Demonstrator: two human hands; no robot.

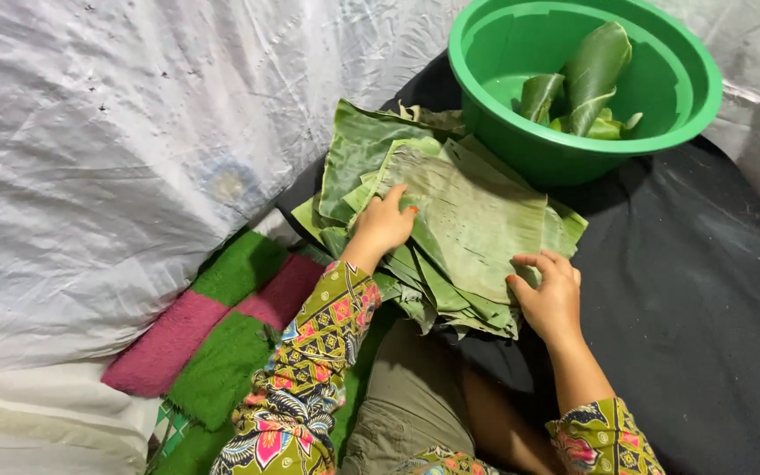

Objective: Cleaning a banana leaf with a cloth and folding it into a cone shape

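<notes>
The left hand point(386, 222) is laid flat on the stack of leaves point(450, 229), fingers loosely spread and pressed down on the top sheet near its left edge. The right hand point(551, 295) is set at the near right corner of the same stack, half open, its fingers point(540, 260) curled onto the edge of the top leaf; whether that edge is pinched or only touched cannot be told. Nothing is lifted clear by either hand.

Much is cut off here: both patterned sleeves point(310, 378) run out of the bottom of the picture, and the lower leaves are hidden under the upper ones, so the count cannot be made out.

The stack is seen in the middle of the scene, on a black cloth point(705, 299), just near of a green bowl point(485, 53). The leaves are broad, ribbed and dull green (paler and matte on the top sheet), with frayed, uneven edges. In the bowl, far right, a few folded leaf parcels point(587, 79) are propped up. To the left, a red and green towel point(222, 334) is spread beside a white plastic sheet point(134, 132).
</notes>
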